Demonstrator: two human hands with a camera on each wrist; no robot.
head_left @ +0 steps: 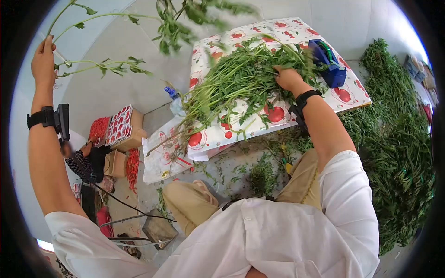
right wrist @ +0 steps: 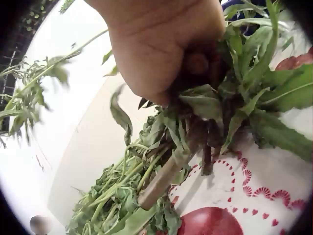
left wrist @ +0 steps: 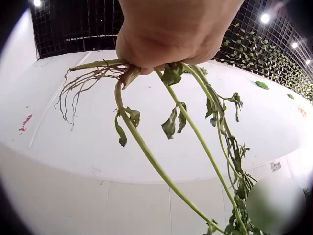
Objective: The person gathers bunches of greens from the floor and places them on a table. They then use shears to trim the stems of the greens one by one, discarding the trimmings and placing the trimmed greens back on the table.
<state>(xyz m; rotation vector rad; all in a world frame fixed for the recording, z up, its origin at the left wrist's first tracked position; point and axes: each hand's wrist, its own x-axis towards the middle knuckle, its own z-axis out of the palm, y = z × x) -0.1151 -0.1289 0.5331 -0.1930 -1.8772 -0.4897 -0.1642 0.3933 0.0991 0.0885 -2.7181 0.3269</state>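
Raised high at the far left in the head view, my left hand [head_left: 43,62] grips long leafy green stems [head_left: 104,16]. The left wrist view shows the fingers curled round them, with thin bare roots [left wrist: 85,78] poking out on one side and wilted leaves hanging from the stems. My right hand [head_left: 289,79] is down at the right side of a heap of cut leafy stems [head_left: 232,88] on the table. Its fingers curl round a bunch of leafy stalks [right wrist: 195,127], partly hidden by leaves in the right wrist view.
A blue tape dispenser [head_left: 330,65] stands beside the right hand on the fruit-patterned tablecloth [head_left: 208,141]. A large pile of greenery [head_left: 394,153] covers the floor at right. At left are boxes with red items [head_left: 119,125] and a seated person [head_left: 81,162]. A white sack [head_left: 160,162] lies by the table.
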